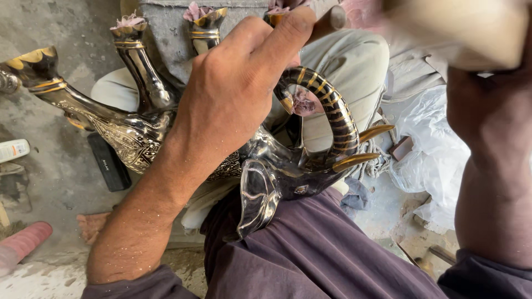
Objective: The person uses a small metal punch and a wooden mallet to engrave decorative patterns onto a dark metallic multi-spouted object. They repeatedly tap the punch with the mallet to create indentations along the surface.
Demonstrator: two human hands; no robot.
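Left hand [233, 94] is gripping a black-and-gold elephant figurine [266, 171] lying upside down.
White bottle [14, 149] and black box [109, 164] are lying on dusty concrete floor [61, 182]; right hand [487, 105] grip unclear.

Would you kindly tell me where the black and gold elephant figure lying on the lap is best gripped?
Grip the elephant figure around one upturned leg, coming from above: the legs point up, slim and free, while the gold tusks are pointed and the curled trunk looks thinner.
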